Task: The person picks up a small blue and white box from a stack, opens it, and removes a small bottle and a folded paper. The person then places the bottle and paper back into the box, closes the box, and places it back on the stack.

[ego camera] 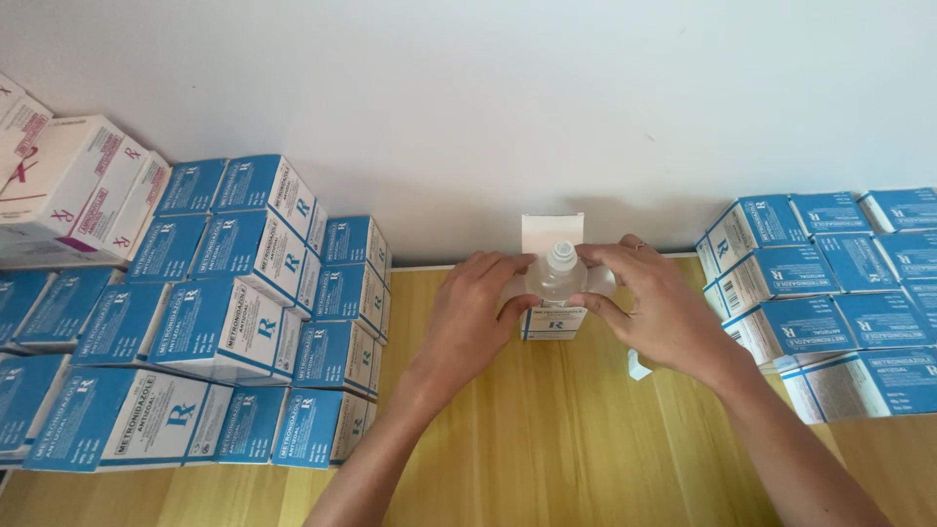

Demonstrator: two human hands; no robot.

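A clear plastic bottle [558, 274] with a white ribbed cap stands in the open top of a small blue-and-white carton [552, 323], whose white lid flap points up against the wall. My left hand [475, 310] grips the bottle's left side. My right hand [652, 303], with a ring on one finger, grips its right side. The carton rests on the wooden table [547, 439] near the wall.
Stacks of blue-and-white cartons [234, 322] fill the left side, with white-and-pink cartons [73, 185] at the far left. More blue cartons [830, 293] are stacked on the right. A small white scrap [636, 368] lies beside my right wrist. A white wall stands behind.
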